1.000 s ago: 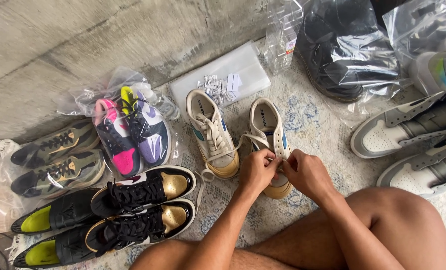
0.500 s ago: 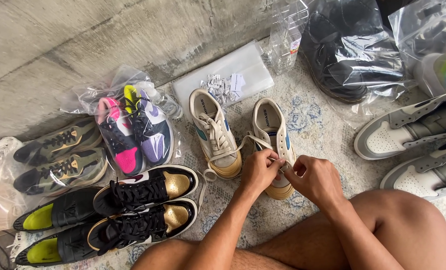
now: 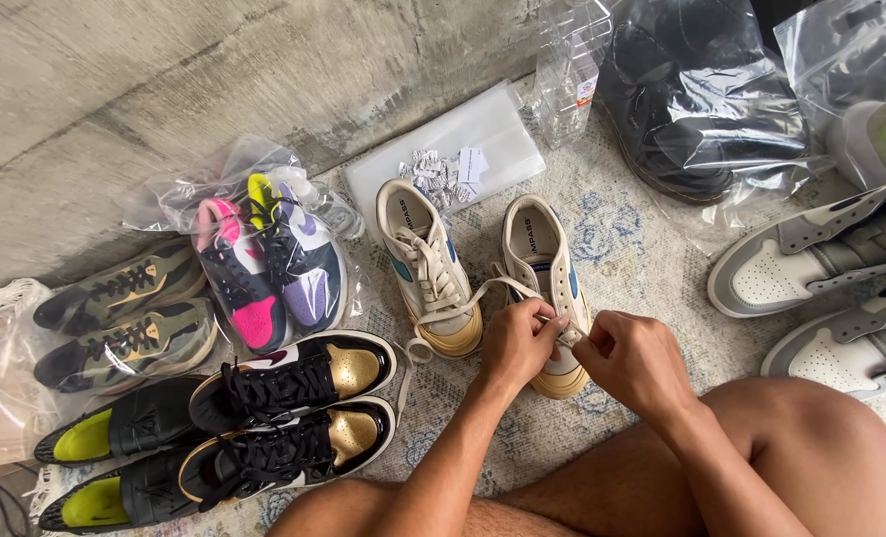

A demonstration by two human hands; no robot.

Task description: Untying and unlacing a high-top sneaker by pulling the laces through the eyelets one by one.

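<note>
Two cream low-top sneakers stand side by side on a patterned rug. Over the toe half of the right-hand sneaker my left hand and my right hand meet, each pinching its cream lace. A loop of that lace runs left across to the other sneaker, which lies untouched. My bare knees fill the bottom of the view.
Black and gold sneakers, black and yellow ones, olive ones and a bagged pink and purple pair lie left. Grey and white high-tops, bagged black shoes, a flat plastic packet and a concrete wall surround them.
Both hands have shifted slightly down and apart along the sneaker while keeping hold of the lace. The shoes have not moved.
</note>
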